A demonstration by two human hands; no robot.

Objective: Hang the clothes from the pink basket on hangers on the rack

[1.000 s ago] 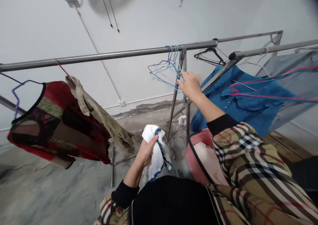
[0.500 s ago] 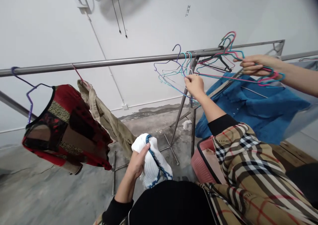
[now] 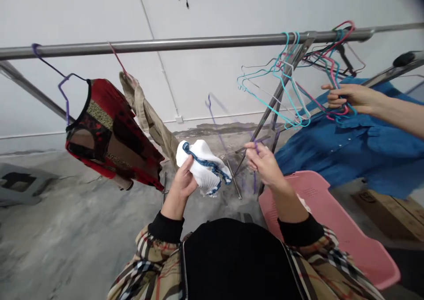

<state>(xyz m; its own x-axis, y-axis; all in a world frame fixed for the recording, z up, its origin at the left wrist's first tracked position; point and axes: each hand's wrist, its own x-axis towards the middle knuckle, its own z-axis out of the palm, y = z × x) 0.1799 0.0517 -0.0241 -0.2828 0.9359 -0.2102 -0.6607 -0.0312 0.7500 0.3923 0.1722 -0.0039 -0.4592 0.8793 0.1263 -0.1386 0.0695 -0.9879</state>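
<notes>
Pink plastic basket (image 3: 361, 251), pale cloth (image 3: 304, 204) inside

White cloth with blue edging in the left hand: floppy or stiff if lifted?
Probably floppy and light: the white cloth bunches into soft folds in the left hand rather than holding a shape. It would likely drape when lifted. The blue edging may be slightly firmer, though that's hard to tell.

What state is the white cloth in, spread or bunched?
Bunched: the white cloth with blue trim is crumpled up in the left hand, not spread out.
</notes>
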